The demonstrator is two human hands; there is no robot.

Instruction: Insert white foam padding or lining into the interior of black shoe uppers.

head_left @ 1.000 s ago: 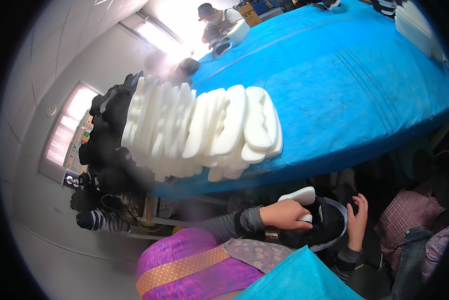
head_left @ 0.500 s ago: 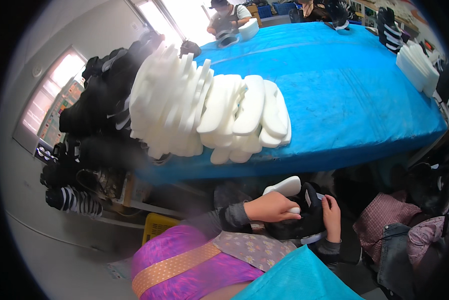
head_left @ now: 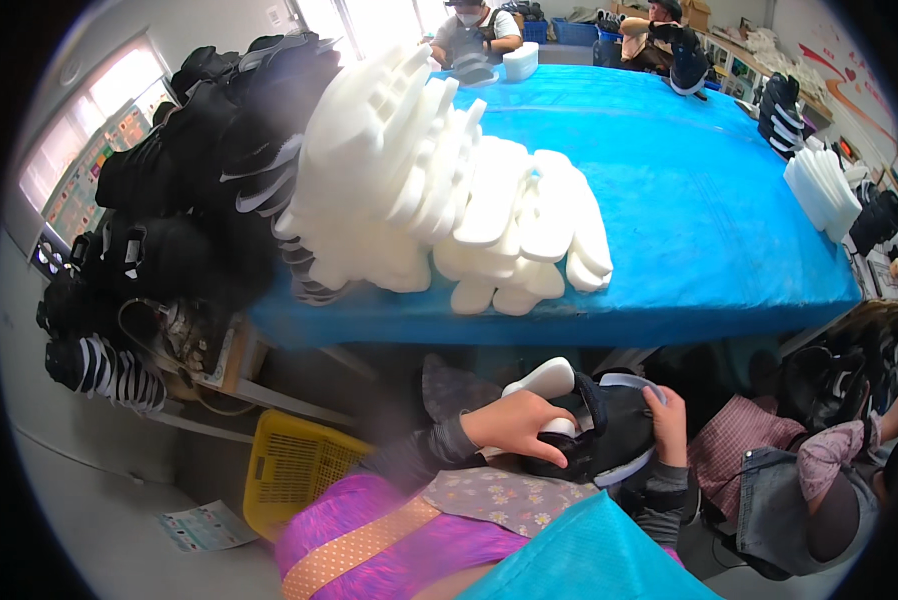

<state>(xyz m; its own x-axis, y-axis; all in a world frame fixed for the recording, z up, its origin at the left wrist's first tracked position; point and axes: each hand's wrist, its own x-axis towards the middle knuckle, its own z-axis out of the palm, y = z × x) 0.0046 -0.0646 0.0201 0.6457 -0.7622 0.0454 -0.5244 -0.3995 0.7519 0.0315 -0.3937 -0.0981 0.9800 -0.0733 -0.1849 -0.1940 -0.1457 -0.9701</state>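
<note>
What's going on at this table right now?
A seated person holds a black shoe upper in their lap, below the edge of the blue table. The left hand presses a white sole against it while the right hand grips its other side. A big heap of white soles lies on the table beside stacked black uppers. Other people work at the far end.

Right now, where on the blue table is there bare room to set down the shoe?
The blue table is bare between the white sole pile and the white stack at its right edge. The left end is crowded with soles and black shoe uppers. Both hands hold the black shoe.
</note>
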